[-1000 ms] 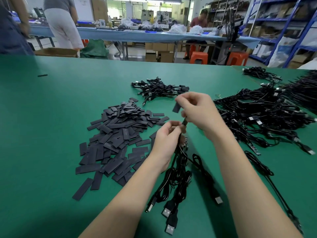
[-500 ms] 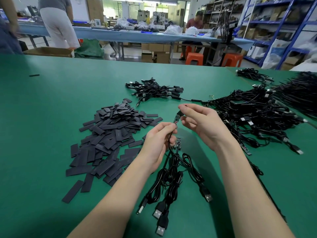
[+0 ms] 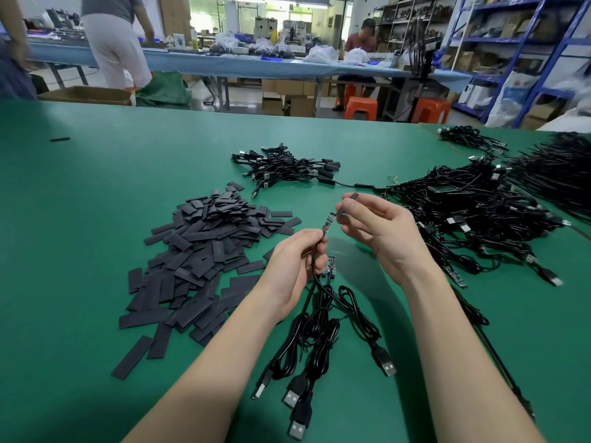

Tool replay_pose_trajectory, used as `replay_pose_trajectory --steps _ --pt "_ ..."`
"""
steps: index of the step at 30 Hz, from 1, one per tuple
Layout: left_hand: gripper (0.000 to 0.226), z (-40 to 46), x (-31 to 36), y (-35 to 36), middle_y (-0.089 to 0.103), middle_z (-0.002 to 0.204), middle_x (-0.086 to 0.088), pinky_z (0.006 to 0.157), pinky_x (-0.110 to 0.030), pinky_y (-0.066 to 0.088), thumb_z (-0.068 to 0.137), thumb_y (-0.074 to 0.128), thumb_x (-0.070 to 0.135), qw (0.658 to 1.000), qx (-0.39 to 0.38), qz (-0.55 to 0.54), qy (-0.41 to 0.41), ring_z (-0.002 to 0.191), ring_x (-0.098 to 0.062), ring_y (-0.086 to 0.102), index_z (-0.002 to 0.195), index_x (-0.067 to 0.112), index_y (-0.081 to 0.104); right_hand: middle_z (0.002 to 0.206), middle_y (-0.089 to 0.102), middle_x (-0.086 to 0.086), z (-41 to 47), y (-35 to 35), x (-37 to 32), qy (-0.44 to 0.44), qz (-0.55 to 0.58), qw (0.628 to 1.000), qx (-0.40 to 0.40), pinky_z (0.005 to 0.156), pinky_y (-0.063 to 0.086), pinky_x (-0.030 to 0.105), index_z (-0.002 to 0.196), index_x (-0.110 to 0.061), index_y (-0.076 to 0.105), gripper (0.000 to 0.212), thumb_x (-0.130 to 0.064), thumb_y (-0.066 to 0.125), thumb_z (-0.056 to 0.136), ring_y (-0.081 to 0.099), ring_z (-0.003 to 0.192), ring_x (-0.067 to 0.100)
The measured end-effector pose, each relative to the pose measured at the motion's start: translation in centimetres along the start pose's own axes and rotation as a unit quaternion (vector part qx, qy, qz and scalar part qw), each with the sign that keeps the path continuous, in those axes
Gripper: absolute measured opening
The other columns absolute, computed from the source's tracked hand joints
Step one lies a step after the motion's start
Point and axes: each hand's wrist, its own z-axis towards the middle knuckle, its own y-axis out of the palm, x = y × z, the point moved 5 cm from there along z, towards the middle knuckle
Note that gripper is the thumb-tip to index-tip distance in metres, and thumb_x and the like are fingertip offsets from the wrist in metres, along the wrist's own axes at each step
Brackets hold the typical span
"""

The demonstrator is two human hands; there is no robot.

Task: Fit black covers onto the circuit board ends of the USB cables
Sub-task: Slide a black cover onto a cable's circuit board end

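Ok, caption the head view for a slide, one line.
Left hand holds a bare circuit board end while right hand brings a black cover to it.

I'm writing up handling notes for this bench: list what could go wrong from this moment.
1. The right hand pinches the black cover by its edge; it could slip or meet the circuit board askew.
2. The left hand holds several cables; spare boards may snag.

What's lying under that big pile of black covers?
Under the pile of black covers only the green table shows around its edges; anything beneath the heap is hidden.
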Motion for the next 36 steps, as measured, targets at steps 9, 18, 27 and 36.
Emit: replay_pose_trajectory --steps 9,18,27,36 --pt "0.019 -0.26 0.13 0.30 0.051 0.071 0.001 0.056 -0.023 0.035 0.102 0.048 0.014 1.000 -0.012 0.009 -0.007 0.054 -0.010 0.045 0.086 0.011 0.056 0.084 0.077 0.011 0.13 0.21 -0.43 -0.060 -0.002 0.998 0.018 0.076 0.058 0.023 0.090 -0.006 0.077 0.006 -0.004 0.077 0.085 0.073 0.078 0.017" --pt "0.019 -0.31 0.27 0.30 0.050 0.072 0.002 0.055 -0.022 0.037 0.103 0.046 0.014 1.000 -0.016 0.008 -0.002 0.054 -0.011 0.044 0.087 0.010 0.054 0.081 0.077 0.010 0.17 0.37 -0.44 -0.072 -0.035 0.997 0.011 0.076 0.058 0.024 0.092 -0.001 0.076 0.011 -0.004 0.080 0.082 0.073 0.075 0.016" --pt "0.025 -0.61 0.54 0.64 0.044 0.071 0.002 0.058 -0.024 0.033 0.104 0.040 0.011 0.997 -0.054 0.048 0.015 0.058 -0.012 0.040 0.080 0.013 0.046 0.086 0.075 0.013 0.08 -0.31 -0.22 0.037 0.006 0.998 -0.055 0.077 0.057 0.021 0.084 -0.002 0.078 0.017 -0.016 0.080 0.074 0.071 0.080 0.017" --pt "0.024 -0.86 0.72 0.64 0.040 0.070 0.002 0.058 -0.023 0.034 0.104 0.040 0.013 0.997 -0.072 0.028 0.012 0.059 -0.012 0.039 0.080 0.013 0.043 0.088 0.076 0.016 -0.36 0.23 -0.49 0.028 0.005 0.997 -0.071 0.076 0.058 0.023 0.085 -0.006 0.080 0.022 -0.017 0.083 0.066 0.073 0.081 0.019"
